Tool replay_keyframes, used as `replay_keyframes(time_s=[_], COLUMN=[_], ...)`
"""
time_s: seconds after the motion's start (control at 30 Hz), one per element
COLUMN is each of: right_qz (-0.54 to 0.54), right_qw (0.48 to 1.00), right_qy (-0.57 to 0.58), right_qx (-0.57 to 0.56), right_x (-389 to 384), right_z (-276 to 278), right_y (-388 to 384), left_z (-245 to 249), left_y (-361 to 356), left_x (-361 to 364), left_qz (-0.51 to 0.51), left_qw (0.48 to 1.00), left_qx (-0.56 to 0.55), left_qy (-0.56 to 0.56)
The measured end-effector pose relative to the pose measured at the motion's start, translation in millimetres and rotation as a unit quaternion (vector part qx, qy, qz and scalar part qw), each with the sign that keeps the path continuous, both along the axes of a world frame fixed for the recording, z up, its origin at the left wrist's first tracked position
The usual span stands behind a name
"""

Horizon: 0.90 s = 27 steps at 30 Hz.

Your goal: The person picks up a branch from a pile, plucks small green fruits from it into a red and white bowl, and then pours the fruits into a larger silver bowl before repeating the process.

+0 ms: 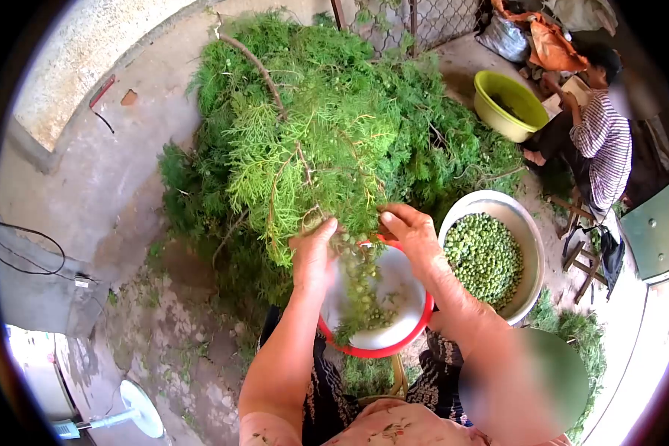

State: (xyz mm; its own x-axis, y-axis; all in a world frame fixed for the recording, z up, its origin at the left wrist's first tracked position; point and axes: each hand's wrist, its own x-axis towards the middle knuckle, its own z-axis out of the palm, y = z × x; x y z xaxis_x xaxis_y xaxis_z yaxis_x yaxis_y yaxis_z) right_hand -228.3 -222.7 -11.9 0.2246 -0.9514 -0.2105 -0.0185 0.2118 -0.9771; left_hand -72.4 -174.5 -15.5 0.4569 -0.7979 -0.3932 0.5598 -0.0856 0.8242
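Note:
A large leafy evergreen branch (305, 160), with feathery green sprigs and a brown stem, lies in front of me. My left hand (314, 251) is closed around its lower stems. My right hand (411, 232) is closed too, thumb and finger pinching at the branch's right-hand sprigs. Between my wrists a white bowl with a red rim (416, 321) sits over my lap. Small green cones and bits of foliage (372, 312) show at its bottom, partly behind a blurred hanging sprig. To the right stands a metal basin (531, 245) with many round green cones (485, 256).
A big heap of cut evergreen branches (431, 126) spreads behind the branch. Another person (602, 137) sits at the right beside a yellow-green tub (490, 123). A wooden stool (586, 271) stands nearby. A fan (137, 409) is at lower left, a black cable (33, 230) at far left.

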Motion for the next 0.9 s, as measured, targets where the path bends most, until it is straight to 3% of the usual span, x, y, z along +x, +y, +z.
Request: replay_keyframes(time_s=[0.07,0.13,0.27,0.43,0.53,0.57,0.67,0.9], right_qz=[-0.042,-0.012,0.026,0.05,-0.023,-0.016,-0.093,0.126], right_qw=[0.998,0.992,0.951,0.95,0.991,0.996,0.978,0.97], right_qy=[-0.052,-0.096,-0.24,-0.267,-0.104,0.037,0.059,0.111], right_qx=[0.021,0.087,0.195,0.151,0.079,-0.077,-0.177,-0.175], right_x=[17,14,15,0,-1,-5,2,19], right_z=[-8,-4,7,3,-7,-26,-9,28], right_y=[-5,-12,-22,-29,-32,-38,-26,9], left_z=[3,14,-6,8,7,7,12,21], left_y=[0,4,7,4,2,3,3,6], left_x=[-6,-10,7,8,10,11,14,10], left_qz=[0.017,0.032,-0.005,0.006,-0.008,-0.016,-0.026,0.005], left_qw=[1.0,0.996,1.0,0.998,0.998,0.998,0.996,0.996], left_qx=[0.02,0.069,-0.003,-0.017,0.011,0.014,0.013,-0.028], left_qy=[0.016,0.051,0.015,0.061,0.059,0.066,0.086,0.083])
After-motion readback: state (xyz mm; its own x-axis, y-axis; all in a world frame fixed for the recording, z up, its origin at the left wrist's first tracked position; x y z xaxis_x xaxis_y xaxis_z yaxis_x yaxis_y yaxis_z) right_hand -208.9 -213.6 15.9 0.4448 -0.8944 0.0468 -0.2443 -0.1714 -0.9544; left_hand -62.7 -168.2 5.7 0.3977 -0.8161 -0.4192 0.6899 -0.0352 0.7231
